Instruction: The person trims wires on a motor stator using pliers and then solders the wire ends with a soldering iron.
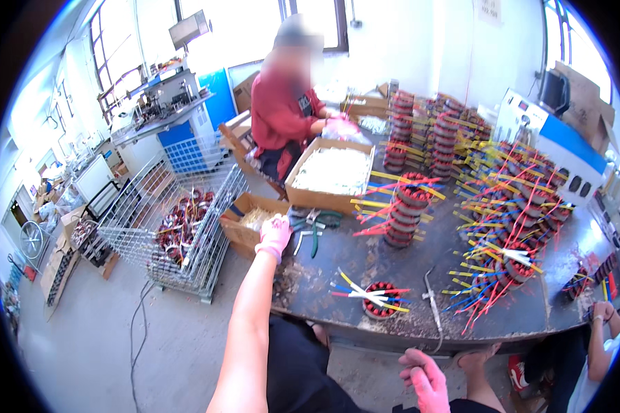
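Note:
My left hand [274, 234], in a pink glove, reaches out to the right edge of a small carton [238, 237] with pale thin pieces in it. Its fingers are too blurred to read. Just right of it, pliers with dark green handles [315, 234] lie on the table. My right hand [426, 378] hangs low before the table's front edge, fingers loosely curved and apart, nothing in them. Between the hands sits a wound stator coil [382, 301] with white, yellow, red and blue sleeved leads. A thin pen-like tool on a cord [432, 303] lies right of it.
Stacked stators [403, 213] stand mid-table, with a large heap [517, 213] at right. A bigger carton [331, 172] holds white pieces. Across the table sits a person in red [282, 103]; another person's arm [603, 337] shows at right. A wire cage [179, 227] stands left.

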